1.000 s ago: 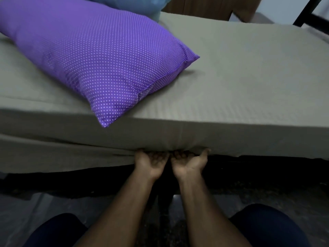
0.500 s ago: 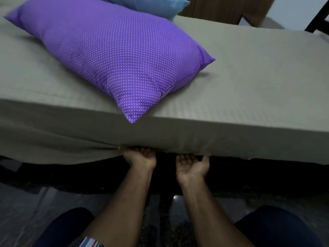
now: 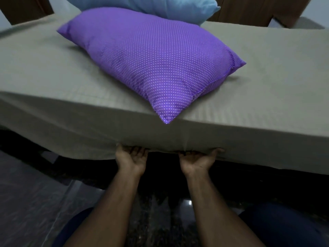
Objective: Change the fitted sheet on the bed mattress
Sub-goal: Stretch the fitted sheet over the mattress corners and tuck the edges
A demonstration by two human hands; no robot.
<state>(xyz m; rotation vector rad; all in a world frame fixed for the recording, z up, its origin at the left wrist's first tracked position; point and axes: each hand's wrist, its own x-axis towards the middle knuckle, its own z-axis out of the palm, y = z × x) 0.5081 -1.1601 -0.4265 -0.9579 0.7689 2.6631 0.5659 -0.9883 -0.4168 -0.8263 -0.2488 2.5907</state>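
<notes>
Two hands: we see the left hand [image 3: 132,158] and right hand [image 3: 197,160] palm-up, apart, fingers curled under the fitted sheet [image 3: 267,86] hem.
Sheet: grey-beige, covers the mattress, long axis left to right; left of the hands its hem hangs loose.
Pillows: purple dotted pillow [image 3: 151,61] on the sheet, corner toward the hands; blue pillow [image 3: 160,6] behind.
Writing: none legible.
</notes>
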